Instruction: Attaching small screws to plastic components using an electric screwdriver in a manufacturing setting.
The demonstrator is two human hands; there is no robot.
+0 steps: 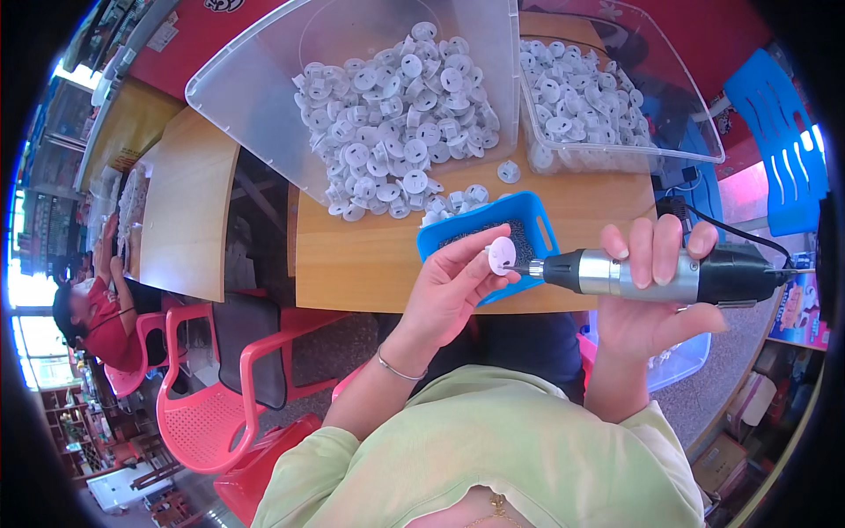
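The right hand (656, 290) is wrapped tight round a rotary tool (651, 275), its tip meeting a white plastic disc (501, 255) pinched in the left hand (453, 286) — trimming looks underway, just before the blue tray (537, 216). Next move wants a steady turn of the disc.

One head-worn fisheye view looks steeply down, close over the wooden table (370, 255); edges curve at the rim.
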